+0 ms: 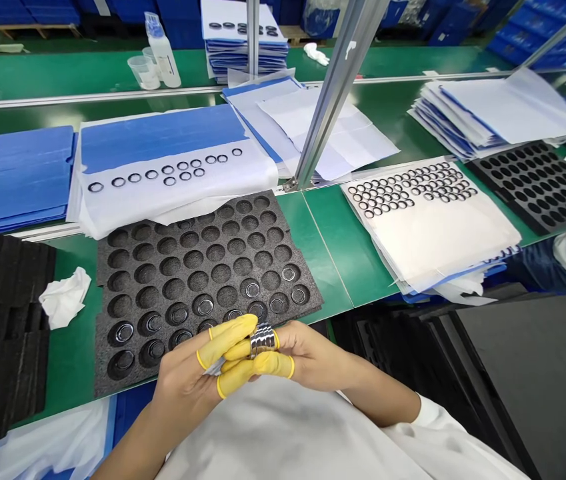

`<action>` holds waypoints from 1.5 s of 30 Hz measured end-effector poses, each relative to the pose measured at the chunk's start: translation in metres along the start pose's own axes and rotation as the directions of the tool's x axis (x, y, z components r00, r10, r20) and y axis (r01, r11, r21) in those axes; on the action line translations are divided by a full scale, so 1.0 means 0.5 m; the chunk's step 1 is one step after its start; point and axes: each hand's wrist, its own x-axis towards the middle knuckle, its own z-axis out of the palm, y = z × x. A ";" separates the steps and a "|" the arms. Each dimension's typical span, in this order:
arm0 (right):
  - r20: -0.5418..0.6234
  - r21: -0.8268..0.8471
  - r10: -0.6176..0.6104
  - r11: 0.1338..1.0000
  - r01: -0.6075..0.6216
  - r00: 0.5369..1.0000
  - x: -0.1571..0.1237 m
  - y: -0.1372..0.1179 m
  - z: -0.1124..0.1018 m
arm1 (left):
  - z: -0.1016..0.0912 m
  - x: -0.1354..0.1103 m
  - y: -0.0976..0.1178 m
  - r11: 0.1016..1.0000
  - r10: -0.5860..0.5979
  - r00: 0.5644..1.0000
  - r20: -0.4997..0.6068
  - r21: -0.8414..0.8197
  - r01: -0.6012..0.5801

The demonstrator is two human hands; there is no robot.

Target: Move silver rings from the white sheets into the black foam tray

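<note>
My left hand [187, 367] and my right hand [307, 353] meet above the near edge of a black foam tray [213, 230], their fingertips in yellow finger cots. Between the fingers of both hands is a short stack of shiny metal rings [263, 340]. Several dark rings with bright edges lie in recesses along the tray's near side, and most other recesses look bare. Farther off, rows of similar rings rest on a white sheet [173, 180] and on a second white sheet [413, 190].
A second black foam tray [537, 187] lies at the right, and stacked foam [3, 313] with a crumpled white cloth [65, 297] at the left. Papers, an aluminium upright [337, 87], a plastic bottle [163, 50] and blue crates stand beyond on green benches.
</note>
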 end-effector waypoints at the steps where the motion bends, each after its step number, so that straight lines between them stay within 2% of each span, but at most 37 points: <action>1: -0.001 0.021 0.012 1.000 -0.012 1.000 0.001 0.001 0.001 | -0.001 0.001 0.001 1.000 0.005 1.000 0.002 0.000 -0.005; 9: -0.056 0.082 0.002 0.997 0.002 0.998 0.006 -0.005 0.006 | -0.005 -0.002 0.002 0.999 0.010 1.000 -0.002 0.041 -0.010; 18: -0.102 0.137 0.001 0.991 0.013 0.995 0.004 -0.008 0.018 | 0.004 -0.007 0.005 0.993 -0.110 0.992 -0.062 0.038 0.112; 24: -0.109 0.082 -0.044 0.995 0.053 0.993 0.001 -0.012 0.019 | 0.005 0.001 0.010 0.998 -0.051 0.995 -0.089 0.044 0.055; 30: -0.040 0.013 -0.059 0.998 0.059 0.997 0.002 -0.005 0.016 | -0.006 0.002 0.005 0.998 0.027 0.999 -0.038 0.049 -0.026; 32: -0.050 -0.012 -0.067 0.998 0.066 0.997 0.002 -0.003 0.015 | -0.011 -0.004 0.001 1.000 -0.025 0.999 0.020 -0.018 0.026; 36: -0.088 -0.035 -0.098 0.995 0.095 0.991 0.007 -0.001 0.015 | -0.012 -0.019 -0.005 0.939 -0.234 0.965 0.120 -0.231 0.256; 40: -0.111 -0.236 -0.183 0.960 0.153 0.977 0.013 0.009 0.010 | -0.003 -0.019 -0.002 0.858 -0.386 0.913 0.132 -0.314 0.408; 42: -0.111 -0.337 -0.216 0.927 0.168 0.970 0.014 0.018 0.007 | 0.000 -0.013 0.001 0.850 -0.409 0.904 0.120 -0.309 0.426; 45: -0.115 -0.466 -0.212 0.875 0.136 0.970 0.012 0.028 0.001 | 0.001 -0.003 0.004 0.893 -0.356 0.931 0.082 -0.264 0.365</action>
